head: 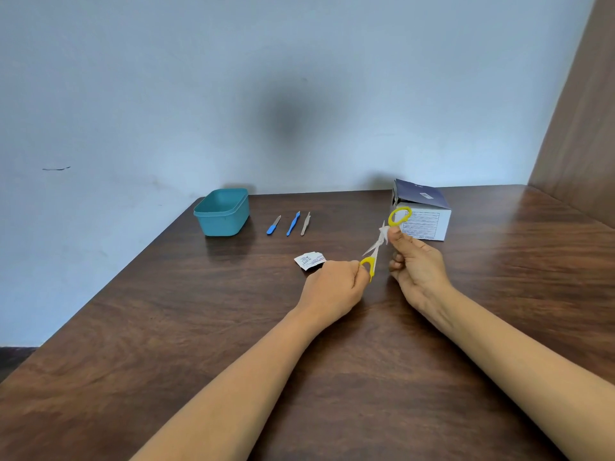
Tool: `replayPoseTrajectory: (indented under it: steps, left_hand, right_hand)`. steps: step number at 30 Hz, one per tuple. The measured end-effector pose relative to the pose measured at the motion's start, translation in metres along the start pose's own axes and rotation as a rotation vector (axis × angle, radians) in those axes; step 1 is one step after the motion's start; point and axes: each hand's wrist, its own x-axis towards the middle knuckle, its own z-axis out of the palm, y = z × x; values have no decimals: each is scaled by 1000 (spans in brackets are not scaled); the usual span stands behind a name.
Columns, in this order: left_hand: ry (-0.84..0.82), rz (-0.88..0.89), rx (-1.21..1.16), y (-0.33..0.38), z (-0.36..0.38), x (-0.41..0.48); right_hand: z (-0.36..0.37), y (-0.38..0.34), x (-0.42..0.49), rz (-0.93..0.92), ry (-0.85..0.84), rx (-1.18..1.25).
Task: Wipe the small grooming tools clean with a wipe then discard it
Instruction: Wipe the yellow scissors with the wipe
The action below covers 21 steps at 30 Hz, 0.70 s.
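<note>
Both hands were raised just above the brown wooden surface (233, 327), sharing a pair of yellow-handled scissors (375, 249). The left hand (332, 287) was curled closed round the lower yellow handle loop, knuckles up. The right hand (416, 264) faced palm inward, its thumb and fingers pinching a small white wipe (384, 231) against the metal of the scissors just under the upper yellow loop, which stood clear above the thumb. The scissors ran on a slant from the left hand up to the right, with a pale blade tip poking out to the left of the middle. How far the blades were parted could not be told.

Farther back on the surface three small tools lay side by side, apart from one another: a blue-handled file (273, 225), a slim blue tool (293, 223) and grey tweezers (305, 223). To their left, near the surface's far corner, stood an open teal tub (221, 212). A torn white sachet (309, 260) lay flat just beyond the left hand. Behind the right hand sat a white and dark blue box (422, 211) with its flap lifted, close to the pale wall (199, 94).
</note>
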Motion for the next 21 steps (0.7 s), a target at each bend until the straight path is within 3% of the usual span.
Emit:
replayPoseTrajectory:
  steps: [7,21]
  left_hand:
    - [-2,-21,-42,-3,-2,2]
    - [-39,6,-5,3,-3,-1]
  right_hand:
    - [-1,2,-2,24,-158,-218]
    - [0,-5,4,18,93,50]
